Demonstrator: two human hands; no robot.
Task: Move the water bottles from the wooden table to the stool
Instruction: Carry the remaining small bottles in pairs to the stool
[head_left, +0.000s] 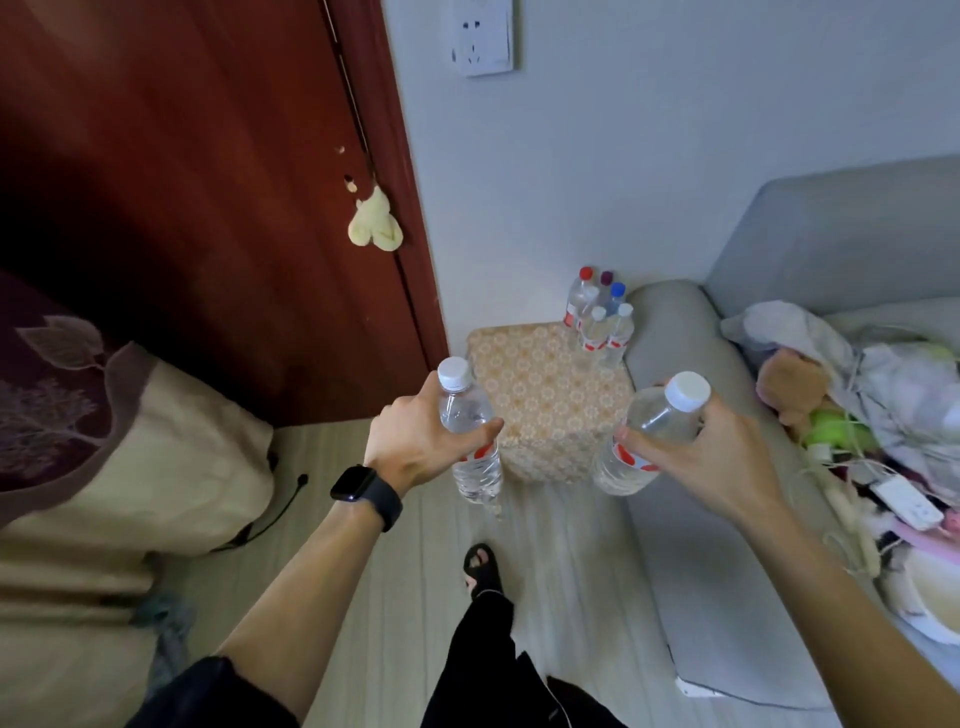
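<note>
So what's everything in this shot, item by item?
left bottle: one, clear, white cap, red label, held above the floor
right bottle: one, same look, held tilted near the stool's corner
stool: one, beige flower pattern, against the wall
stool bottles: about six, clear, with red, purple, blue and white caps, on the far right corner of the stool
door: one, dark red-brown, left
cloth: one, pale yellow, hanging on the door
socket: one, white, high on the wall
sofa: one, grey, right
fabric pile: one, mixed colours, on the sofa
bedding: cream and maroon, left
watch: one, black, on the left wrist
foot: one, in a black sandal, on the floor
left hand: grips the left bottle
right hand: grips the right bottle
</note>
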